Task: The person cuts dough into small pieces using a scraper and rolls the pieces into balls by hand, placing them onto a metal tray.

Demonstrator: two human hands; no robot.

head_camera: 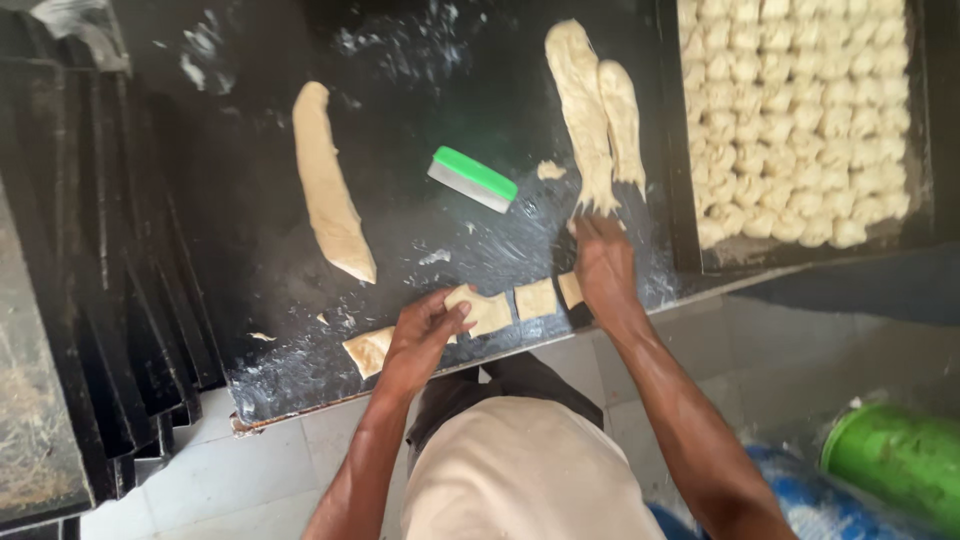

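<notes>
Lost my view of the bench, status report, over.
Left hand on cut dough piece. Right hand at end of dough strip. Green-handled scraper lying clear between strips.

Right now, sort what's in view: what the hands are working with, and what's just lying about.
In use: left hand on cut dough squares; right hand at two dough strips.

Lying about: green-handled scraper, lone dough strip, tray of shaped dough pieces, stacked empty trays.
</notes>
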